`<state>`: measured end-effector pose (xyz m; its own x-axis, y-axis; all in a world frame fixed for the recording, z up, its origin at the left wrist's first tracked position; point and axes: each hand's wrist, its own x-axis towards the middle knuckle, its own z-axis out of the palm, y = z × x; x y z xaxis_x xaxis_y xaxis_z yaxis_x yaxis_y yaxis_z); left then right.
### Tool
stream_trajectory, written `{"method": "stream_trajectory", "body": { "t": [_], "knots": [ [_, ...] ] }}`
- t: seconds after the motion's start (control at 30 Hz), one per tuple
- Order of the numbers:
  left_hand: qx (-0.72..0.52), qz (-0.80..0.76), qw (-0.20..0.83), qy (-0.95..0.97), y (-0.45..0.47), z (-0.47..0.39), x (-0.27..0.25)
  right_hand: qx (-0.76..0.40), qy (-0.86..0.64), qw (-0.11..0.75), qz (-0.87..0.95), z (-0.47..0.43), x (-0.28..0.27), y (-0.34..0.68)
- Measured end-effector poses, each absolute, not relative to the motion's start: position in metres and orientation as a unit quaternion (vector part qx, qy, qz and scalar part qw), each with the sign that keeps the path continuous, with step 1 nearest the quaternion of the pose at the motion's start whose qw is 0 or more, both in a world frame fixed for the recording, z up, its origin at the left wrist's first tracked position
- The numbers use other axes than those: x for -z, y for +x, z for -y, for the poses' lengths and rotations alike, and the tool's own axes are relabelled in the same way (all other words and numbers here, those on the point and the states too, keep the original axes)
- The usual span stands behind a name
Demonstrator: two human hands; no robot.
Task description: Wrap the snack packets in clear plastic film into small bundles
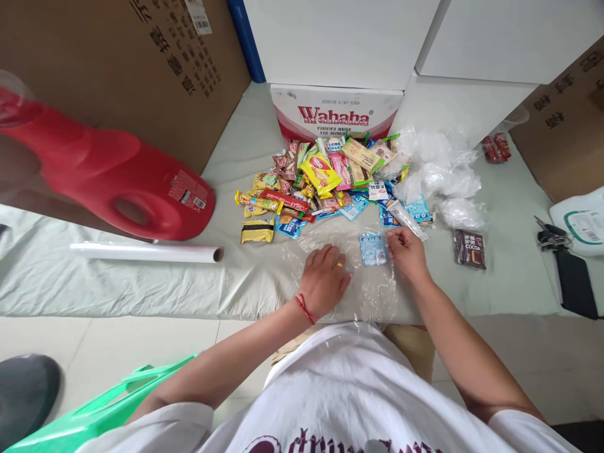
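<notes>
A sheet of clear plastic film (349,296) lies spread at the table's front edge. On it rests a small light-blue snack packet (372,250), between my hands. My left hand (325,277), with a ring and a red string bracelet, lies palm down on the film, fingers loosely stretched. To the right of the blue packet, my right hand (408,253) is closed in a pinch at the film's edge; what it grips cannot be made out. A slim white wrapped snack (408,220) lies just behind those fingers. Beyond is a heap of mixed snack packets (321,174).
Several clear plastic bundles (438,167) sit right of the heap, with a brown cocoa packet (470,249) before them. A film roll (148,252) and a red jug (117,170) occupy the left. Keys (552,234) and a dark phone-like object (576,284) lie far right. Boxes (337,112) stand behind.
</notes>
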<state>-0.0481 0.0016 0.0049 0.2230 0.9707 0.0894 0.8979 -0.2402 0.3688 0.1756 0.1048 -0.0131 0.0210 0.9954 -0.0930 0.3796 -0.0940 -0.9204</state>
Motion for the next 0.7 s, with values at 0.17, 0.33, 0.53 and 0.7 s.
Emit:
{"method": "stream_trajectory", "body": {
  "t": [0.17,0.33,0.53,0.7],
  "knots": [
    [-0.089,-0.606,0.115,0.782,-0.084,0.002,0.028,-0.324,-0.662,0.145,0.66,-0.14,0.006,0.242],
    [-0.059,-0.537,0.132,0.831,-0.108,0.002,0.026,-0.246,-0.513,0.127,0.813,-0.167,-0.009,0.226],
    [-0.057,-0.531,0.11,0.838,-0.119,0.008,0.03,-0.252,-0.467,0.012,0.847,-0.163,0.0,0.181],
    [-0.038,-0.554,0.133,0.821,-0.109,0.002,0.027,-0.38,-0.486,0.061,0.785,-0.158,0.006,0.208]
  ]
}}
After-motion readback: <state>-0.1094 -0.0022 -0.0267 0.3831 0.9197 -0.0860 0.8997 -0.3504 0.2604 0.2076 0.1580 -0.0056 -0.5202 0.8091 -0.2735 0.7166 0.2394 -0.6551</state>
